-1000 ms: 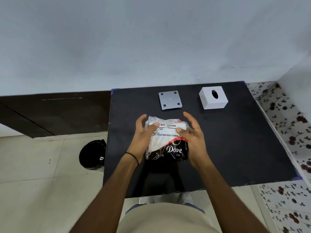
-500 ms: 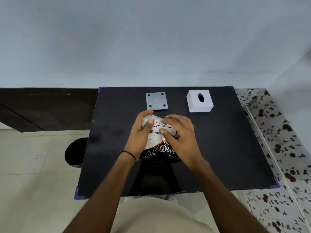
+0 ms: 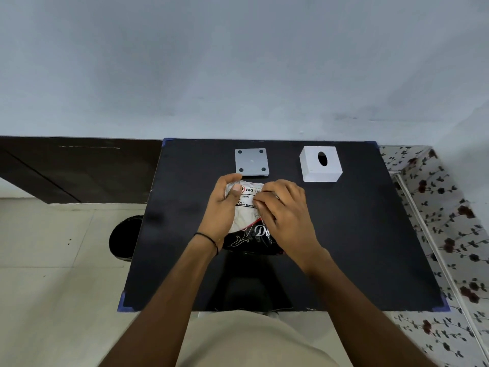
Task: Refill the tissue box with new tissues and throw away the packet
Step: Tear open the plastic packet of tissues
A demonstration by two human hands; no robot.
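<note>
While the tissue packet (image 3: 247, 207) lies on the middle of the black table (image 3: 357, 247), the left hand (image 3: 221, 207) grips its left side, thumb pressed on the printed label, and the right hand (image 3: 284, 215) pinches the plastic on top. Beyond it sit a grey square base plate (image 3: 251, 162) and, further right, the white tissue box (image 3: 321, 163). A black bin (image 3: 124, 238) stands on the floor at the table's left.
</note>
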